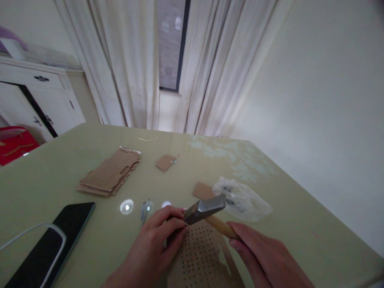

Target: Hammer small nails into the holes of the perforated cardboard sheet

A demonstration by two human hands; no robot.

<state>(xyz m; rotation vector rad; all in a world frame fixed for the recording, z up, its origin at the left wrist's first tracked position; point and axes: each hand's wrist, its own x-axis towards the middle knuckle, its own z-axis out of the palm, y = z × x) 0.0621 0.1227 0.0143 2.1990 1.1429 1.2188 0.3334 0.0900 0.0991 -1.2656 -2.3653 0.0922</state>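
1. At the far left, a red bag [18, 146] stands beside a white cabinet [49, 94], both beyond the desk [300, 236].
2. At the near left, a flat black device [51, 244] lies on the desk, and a white cable [64, 238] curves over it.
3. Farther and slightly to the right of it, there is a stack of perforated cardboard [111, 172], with uneven edges.
4. Next come several thin nails [145, 210], which lie close together just beyond the left hand [156, 244].
5. The left hand has its fingers bent and brought together at the far end of a perforated sheet [201, 256]. I cannot tell if something is pinched between the fingertips, because the hammer [207, 209] partly hides this place.
6. Farther away, near the middle, a small cardboard piece [165, 163] lies alone.
7. The perforated sheet is at the near middle, between the two hands. The metal head of the hammer is above its far end, next to the left fingertips.
8. To the right, a clear plastic bag [252, 204] with dark small things inside lies beside another brown piece [203, 191].
9. At the near right, the right hand [264, 252] is closed around the wooden handle of the hammer.
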